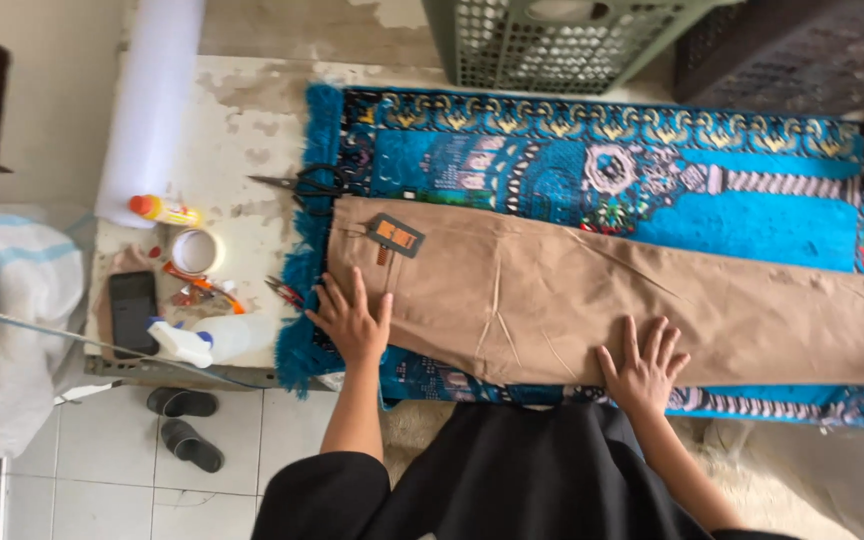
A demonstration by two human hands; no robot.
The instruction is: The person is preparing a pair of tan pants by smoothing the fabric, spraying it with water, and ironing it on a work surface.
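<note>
A pair of tan trousers (572, 295) lies flat and lengthwise on a blue patterned rug (752, 215). A dark tag with orange marks (395, 235) hangs at the waistband end on the left. My left hand (350, 320) presses flat, fingers spread, on the waistband corner of the trousers. My right hand (644, 368) lies flat with fingers spread on the trousers' near edge, further right. Neither hand grips anything.
Black scissors (312, 182) lie at the rug's left fringe. On the worn white table (242, 120) are a tape roll (195, 250), a spray bottle (207, 340), a phone (133, 310), small snips (285, 291) and a white roll (149, 100). Sandals (184, 422) sit on the floor; crates (562, 40) stand behind.
</note>
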